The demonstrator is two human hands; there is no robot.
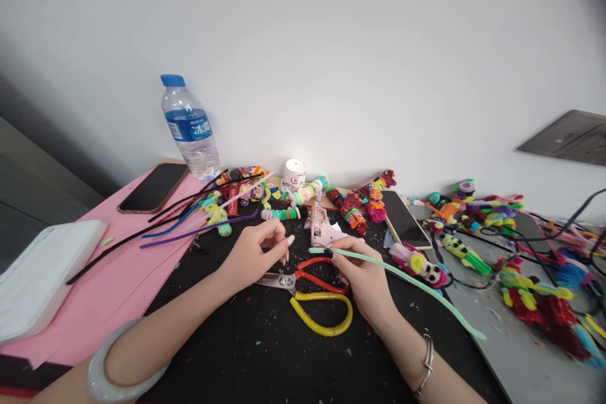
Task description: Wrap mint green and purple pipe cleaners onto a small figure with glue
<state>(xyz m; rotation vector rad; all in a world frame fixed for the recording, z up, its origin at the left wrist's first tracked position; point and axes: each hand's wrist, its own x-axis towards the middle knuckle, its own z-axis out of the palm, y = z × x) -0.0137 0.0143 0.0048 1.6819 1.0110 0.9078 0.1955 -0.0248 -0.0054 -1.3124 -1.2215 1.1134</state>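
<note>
In my right hand [367, 271], a mint-green pipe cleaner [426, 288] is pinched near its left end, its long tail curving down to the right. My left hand [255, 252] is apart from it, its fingers curled in with the thumb near the fingertips; what they hold, if anything, is hidden. Between and below both hands lie scissors [326, 312] with one red and one yellow handle, on the black mat [237, 353]. A pale pink tool [322, 233], apparently a glue gun, lies just behind my right hand, which partly covers it.
A water bottle [189, 129], a phone [154, 187] and a white box [47, 274] stand or lie at left on pink paper [113, 303]. Loose pipe cleaners [199, 237], a paper cup [294, 173], finished fuzzy figures [353, 208], another phone [407, 221] and cables surround the mat.
</note>
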